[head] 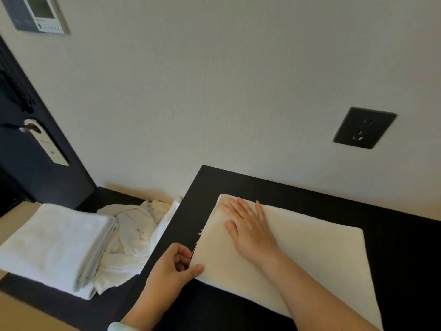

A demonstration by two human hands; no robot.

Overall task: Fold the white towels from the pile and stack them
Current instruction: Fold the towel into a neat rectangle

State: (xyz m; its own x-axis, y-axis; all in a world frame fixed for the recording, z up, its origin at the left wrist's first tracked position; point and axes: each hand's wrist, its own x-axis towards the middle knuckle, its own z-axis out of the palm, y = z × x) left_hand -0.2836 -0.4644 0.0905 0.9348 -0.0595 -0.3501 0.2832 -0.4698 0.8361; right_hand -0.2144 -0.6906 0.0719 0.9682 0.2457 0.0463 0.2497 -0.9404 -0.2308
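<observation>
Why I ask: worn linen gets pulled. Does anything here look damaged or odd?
Yes: the flat towel has frayed, loose threads hanging from its left edge, just above where the left hand pinches its corner. Nothing else stands out.

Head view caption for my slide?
Right hand presses flat on a cream cloth towel on the black tabletop; left hand pinches its corner.

The left hand (pixel 174 268) and the right hand (pixel 248 228) are bare. The left forearm (pixel 145 309) and the right forearm (pixel 317 295) are uncovered right down to the near edge of the view. On the left forearm, at that edge, sits a pale whitish-green band (pixel 115 327), smooth and rounded. The edge cuts it off, so cuff, wristband or strap cannot be told.
</observation>
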